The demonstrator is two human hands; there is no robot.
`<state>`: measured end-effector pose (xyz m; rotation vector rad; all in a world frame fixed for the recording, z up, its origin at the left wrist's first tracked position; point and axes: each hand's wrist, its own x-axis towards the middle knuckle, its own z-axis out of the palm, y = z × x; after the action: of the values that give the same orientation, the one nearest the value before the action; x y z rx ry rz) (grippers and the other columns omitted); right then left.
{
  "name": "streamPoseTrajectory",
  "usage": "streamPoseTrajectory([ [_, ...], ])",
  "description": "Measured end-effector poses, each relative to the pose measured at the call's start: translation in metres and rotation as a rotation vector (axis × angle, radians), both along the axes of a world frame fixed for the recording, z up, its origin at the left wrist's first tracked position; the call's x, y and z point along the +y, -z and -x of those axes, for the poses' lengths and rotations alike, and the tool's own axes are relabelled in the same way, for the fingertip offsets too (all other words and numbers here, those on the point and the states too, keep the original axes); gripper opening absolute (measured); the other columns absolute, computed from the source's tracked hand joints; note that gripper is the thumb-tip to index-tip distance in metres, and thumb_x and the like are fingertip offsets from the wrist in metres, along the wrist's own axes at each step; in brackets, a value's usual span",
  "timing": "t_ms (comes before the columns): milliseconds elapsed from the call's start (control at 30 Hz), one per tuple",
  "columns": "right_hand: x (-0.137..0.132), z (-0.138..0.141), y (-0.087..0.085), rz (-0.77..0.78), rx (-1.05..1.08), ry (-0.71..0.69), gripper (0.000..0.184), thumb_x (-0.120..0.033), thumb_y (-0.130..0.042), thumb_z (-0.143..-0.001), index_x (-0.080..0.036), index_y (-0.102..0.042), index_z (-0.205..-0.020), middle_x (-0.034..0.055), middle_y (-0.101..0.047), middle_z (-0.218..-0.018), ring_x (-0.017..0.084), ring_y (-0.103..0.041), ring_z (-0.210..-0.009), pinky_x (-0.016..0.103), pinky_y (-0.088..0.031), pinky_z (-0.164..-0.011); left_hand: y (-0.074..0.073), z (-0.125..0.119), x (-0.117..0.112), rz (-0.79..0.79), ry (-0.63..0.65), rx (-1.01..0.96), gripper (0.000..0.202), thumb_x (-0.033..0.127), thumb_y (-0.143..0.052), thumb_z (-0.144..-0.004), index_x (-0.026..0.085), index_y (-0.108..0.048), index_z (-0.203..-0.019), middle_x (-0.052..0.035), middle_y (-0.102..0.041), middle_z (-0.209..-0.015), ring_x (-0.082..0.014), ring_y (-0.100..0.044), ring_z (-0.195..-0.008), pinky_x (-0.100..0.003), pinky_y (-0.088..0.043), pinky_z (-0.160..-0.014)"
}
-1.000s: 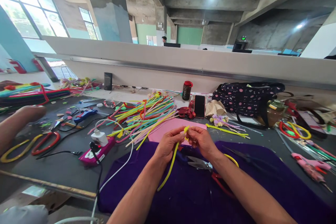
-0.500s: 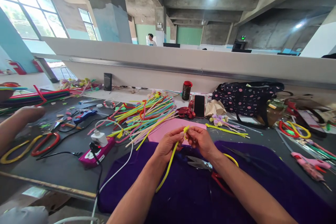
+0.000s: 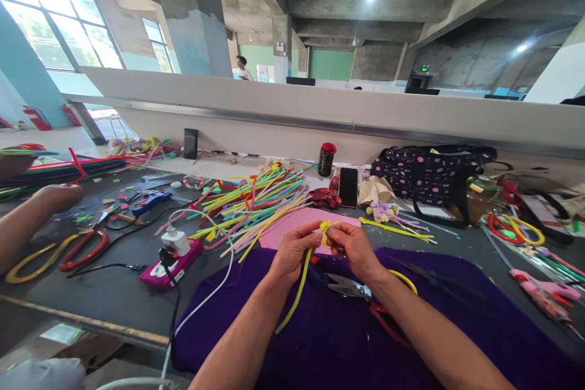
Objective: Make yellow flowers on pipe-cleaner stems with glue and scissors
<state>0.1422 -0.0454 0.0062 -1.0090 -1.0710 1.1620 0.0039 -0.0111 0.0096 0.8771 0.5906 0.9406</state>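
A yellow pipe cleaner (image 3: pixel 299 292) hangs from my left hand (image 3: pixel 295 250), its long tail pointing down over the purple cloth (image 3: pixel 219 311). At its upper end is a small looped, bent shape, pinched between both hands. My left hand is closed on it with thumb and fingers. From the other side my right hand (image 3: pixel 351 244) grips the looped end between thumb and fingertips. Under my right forearm lie scissors (image 3: pixel 347 286) with red and yellow handles, partly hidden. Behind my hands a pink sheet (image 3: pixel 287 225) lies flat on the table.
Many coloured pipe cleaners (image 3: pixel 260 201) are heaped behind the sheet. To the left sit a magenta power strip (image 3: pixel 171 268) with cables and another pair of scissors (image 3: pixel 86 250). A pink glue gun (image 3: pixel 543 286) lies right. Another person's hand (image 3: pixel 59 198) is at far left.
My hands stay close together, and the yellow looped end has shifted slightly and looks more spread. The view has moved a little. A distant person has moved left.
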Motion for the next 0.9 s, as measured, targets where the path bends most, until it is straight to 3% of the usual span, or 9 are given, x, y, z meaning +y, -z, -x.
streamPoseTrajectory([
  [367, -0.0008, 0.0009, -0.0031, -0.015, -0.047, 0.029, 0.020, -0.033, -0.061, -0.069, -0.016, -0.056, -0.060, -0.0015, -0.056, -0.053, 0.007, -0.044, -0.039, 0.019, -0.032, -0.037, -0.0013, 0.0002, -0.0011, -0.030, 0.009, 0.034, 0.038, 0.018, -0.073, -0.055, 0.013, -0.068, -0.092, -0.0018, -0.062, -0.061, -0.0060, -0.046, -0.049, -0.018, -0.034, -0.048],
  [733, 0.0021, -0.0002, 0.0011, -0.067, -0.133, 0.078, 0.021, -0.033, -0.059, -0.071, -0.016, -0.057, -0.060, -0.0017, -0.055, -0.053, 0.007, -0.045, -0.039, 0.020, -0.032, -0.037, -0.0037, -0.0031, -0.0053, -0.188, -0.050, 0.145, 0.036, 0.021, -0.070, -0.056, 0.015, -0.068, -0.092, -0.0028, -0.065, -0.070, -0.0089, -0.049, -0.055, -0.021, -0.036, -0.054],
  [900, 0.0013, -0.0006, 0.0010, -0.134, -0.237, 0.142, 0.021, -0.036, -0.058, -0.071, -0.017, -0.059, -0.064, -0.0013, -0.056, -0.054, 0.009, -0.049, -0.042, 0.020, -0.033, -0.038, -0.0018, -0.0027, -0.0052, -0.184, -0.044, 0.165, 0.040, 0.024, -0.071, -0.057, 0.013, -0.067, -0.096, -0.0017, -0.062, -0.063, -0.0074, -0.045, -0.051, -0.019, -0.033, -0.048],
])
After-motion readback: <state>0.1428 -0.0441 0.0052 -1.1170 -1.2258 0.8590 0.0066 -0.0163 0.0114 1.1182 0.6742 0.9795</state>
